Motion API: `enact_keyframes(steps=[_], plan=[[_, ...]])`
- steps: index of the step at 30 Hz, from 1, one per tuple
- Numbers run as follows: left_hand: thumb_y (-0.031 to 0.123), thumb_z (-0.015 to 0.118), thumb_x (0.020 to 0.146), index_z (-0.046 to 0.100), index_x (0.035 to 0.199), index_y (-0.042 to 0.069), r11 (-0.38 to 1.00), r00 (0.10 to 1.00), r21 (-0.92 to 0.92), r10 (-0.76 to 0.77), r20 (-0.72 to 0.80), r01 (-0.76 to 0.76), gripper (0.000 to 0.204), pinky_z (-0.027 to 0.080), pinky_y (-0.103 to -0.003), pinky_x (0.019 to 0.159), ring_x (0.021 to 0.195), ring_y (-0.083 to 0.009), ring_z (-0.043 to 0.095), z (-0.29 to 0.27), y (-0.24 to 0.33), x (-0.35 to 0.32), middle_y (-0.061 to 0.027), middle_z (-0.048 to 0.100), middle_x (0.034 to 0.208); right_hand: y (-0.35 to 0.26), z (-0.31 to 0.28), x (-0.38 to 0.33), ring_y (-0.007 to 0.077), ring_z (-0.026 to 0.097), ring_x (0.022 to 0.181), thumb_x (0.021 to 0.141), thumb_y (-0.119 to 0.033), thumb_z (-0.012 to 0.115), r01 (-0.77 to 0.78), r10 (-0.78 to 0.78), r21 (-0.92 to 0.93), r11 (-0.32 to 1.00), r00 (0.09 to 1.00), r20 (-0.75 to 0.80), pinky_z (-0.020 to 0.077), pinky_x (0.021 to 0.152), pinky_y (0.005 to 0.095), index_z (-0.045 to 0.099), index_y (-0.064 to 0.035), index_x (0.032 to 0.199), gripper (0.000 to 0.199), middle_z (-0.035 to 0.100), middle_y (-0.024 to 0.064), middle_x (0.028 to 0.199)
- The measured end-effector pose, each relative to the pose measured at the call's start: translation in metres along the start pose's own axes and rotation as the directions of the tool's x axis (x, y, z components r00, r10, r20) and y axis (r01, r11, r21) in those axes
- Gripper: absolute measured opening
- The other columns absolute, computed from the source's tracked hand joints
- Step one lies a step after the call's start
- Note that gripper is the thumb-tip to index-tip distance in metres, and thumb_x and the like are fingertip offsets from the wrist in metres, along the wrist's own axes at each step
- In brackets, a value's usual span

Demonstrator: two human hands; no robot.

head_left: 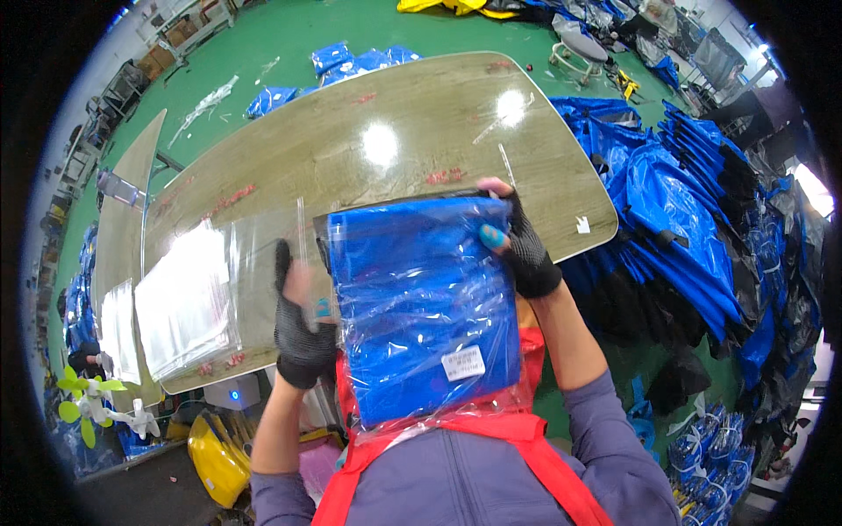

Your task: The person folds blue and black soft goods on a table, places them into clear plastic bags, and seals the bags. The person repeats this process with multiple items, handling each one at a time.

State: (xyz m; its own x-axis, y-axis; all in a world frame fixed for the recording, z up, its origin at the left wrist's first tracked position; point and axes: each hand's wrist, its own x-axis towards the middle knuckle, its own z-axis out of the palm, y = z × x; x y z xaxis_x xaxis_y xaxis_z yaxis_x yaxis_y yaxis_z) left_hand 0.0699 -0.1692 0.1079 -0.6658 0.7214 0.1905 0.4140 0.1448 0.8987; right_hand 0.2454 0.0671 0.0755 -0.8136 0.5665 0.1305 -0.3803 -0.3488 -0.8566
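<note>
In front of my chest is a folded blue piece of sheeting in a clear plastic bag (412, 298). A small white label (463, 363) sits near its lower right. My right hand (524, 250), in a dark glove with bare fingertips, grips the upper right corner, thumb in front and fingers behind. Gloved the same way, my left hand (303, 324) is beside the package's left edge, its fingers stretched upward and slightly blurred. Whether that hand touches the plastic is hard to make out. A dark edge shows along the top of the folded sheeting.
Ahead stands a wood-patterned table (351, 140) with clear plastic bags (189, 289) stacked at its left. Blue packages (368, 61) lie on the green floor beyond. Blue and black sheeting (667, 193) is heaped on the right. A small green-bladed fan (88, 403) is at lower left.
</note>
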Motion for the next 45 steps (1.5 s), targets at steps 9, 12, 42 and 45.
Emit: enact_keyframes(steps=[9, 12, 42, 45], plan=[[0.018, 0.072, 0.082, 0.054, 0.113, 0.003, 0.862, 0.992, -0.493, -0.128, 0.011, 0.117, 0.038, 0.043, -0.030, 0.090, 0.098, -0.0154, 0.055, 0.012, -0.019, -0.006, -0.0069, 0.059, 0.106, -0.006, 0.020, -0.042, 0.0173, 0.056, 0.100, 0.072, -0.022, 0.084, 0.078, -0.054, -0.273, 0.959, 0.994, 0.094, 0.0455, 0.089, 0.0321, 0.057, -0.0064, 0.106, 0.046, 0.059, 0.0094, 0.110], [0.016, 0.071, 0.084, 0.060, 0.101, 0.003, 0.894, 0.989, -0.437, -0.137, -0.054, 0.100, 0.024, 0.044, -0.028, 0.085, 0.090, -0.0129, 0.056, 0.019, -0.019, -0.018, -0.0038, 0.063, 0.096, -0.008, 0.019, -0.055, 0.0275, 0.058, 0.113, 0.081, -0.018, 0.075, 0.151, -0.133, -0.329, 0.932, 0.988, 0.076, 0.0470, 0.091, 0.0382, 0.064, -0.0004, 0.094, 0.024, 0.057, 0.0233, 0.127], [0.014, 0.067, 0.090, 0.057, 0.077, 0.006, 0.942, 0.976, -0.330, -0.009, -0.217, -0.064, 0.019, 0.037, -0.021, 0.059, 0.066, -0.0047, 0.046, 0.006, 0.002, 0.019, 0.0048, 0.054, 0.072, -0.006, 0.015, 0.006, 0.0071, 0.050, 0.069, 0.095, -0.033, 0.058, -0.195, 0.145, -0.545, 0.816, 0.980, -0.133, 0.0448, 0.064, 0.0241, 0.058, -0.0052, 0.089, 0.028, 0.054, -0.0023, 0.076], [0.016, 0.066, 0.091, 0.056, 0.076, 0.005, 0.950, 0.969, -0.290, -0.172, -0.178, 0.115, 0.021, 0.037, -0.022, 0.057, 0.064, -0.0051, 0.044, 0.014, 0.006, 0.021, 0.0053, 0.052, 0.068, -0.016, 0.017, 0.017, 0.0059, 0.048, 0.067, 0.096, -0.034, 0.057, -0.332, 0.369, -0.526, 0.783, 0.929, -0.036, 0.0420, 0.061, 0.0228, 0.059, -0.0065, 0.092, 0.028, 0.056, -0.0020, 0.077]])
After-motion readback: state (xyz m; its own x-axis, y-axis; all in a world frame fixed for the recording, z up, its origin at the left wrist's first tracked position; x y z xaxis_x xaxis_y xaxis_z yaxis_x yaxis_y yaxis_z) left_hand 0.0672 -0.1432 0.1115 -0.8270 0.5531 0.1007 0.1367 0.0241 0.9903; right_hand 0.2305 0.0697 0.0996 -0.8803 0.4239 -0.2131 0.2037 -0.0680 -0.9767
